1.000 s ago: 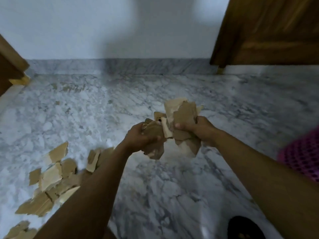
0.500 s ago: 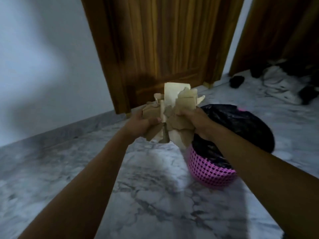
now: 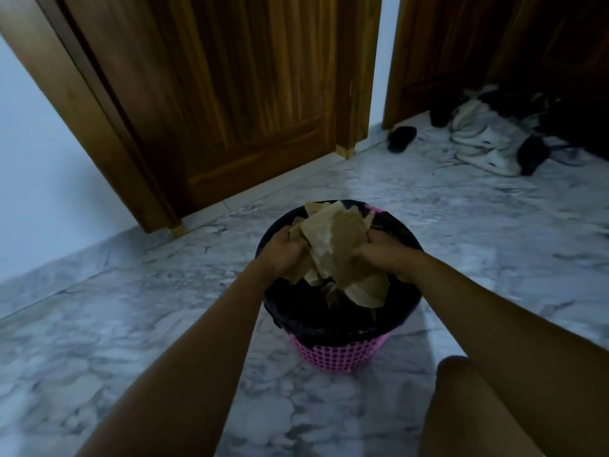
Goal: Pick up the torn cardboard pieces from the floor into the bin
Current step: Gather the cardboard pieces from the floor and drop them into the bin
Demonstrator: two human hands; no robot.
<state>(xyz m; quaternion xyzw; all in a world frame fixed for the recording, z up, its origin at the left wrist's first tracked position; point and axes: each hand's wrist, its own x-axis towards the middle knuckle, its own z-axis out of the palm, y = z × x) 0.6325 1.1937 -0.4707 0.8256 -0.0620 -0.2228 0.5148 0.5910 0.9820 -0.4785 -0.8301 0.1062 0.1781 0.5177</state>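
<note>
A bundle of torn brown cardboard pieces point(image 3: 336, 245) hangs over the mouth of a pink mesh bin point(image 3: 339, 352) lined with a black bag point(image 3: 329, 318). My left hand point(image 3: 283, 250) grips the bundle's left side. On the right side my right hand point(image 3: 384, 255) grips it with curled fingers. Both hands are above the bin's opening. A few brown pieces show lower inside the bag, below the bundle.
A wooden door point(image 3: 230, 103) stands behind the bin, with a second wooden door point(image 3: 461, 51) to the right. Black slippers point(image 3: 401, 138) and white shoes point(image 3: 487, 143) lie on the marble floor point(image 3: 99, 324) at the far right. My knee point(image 3: 461, 390) is near the bin's right.
The view has swung right from the scattered pieces on the floor to the bin. Both hands carried the cardboard bundle from beside the bin to over its opening.
</note>
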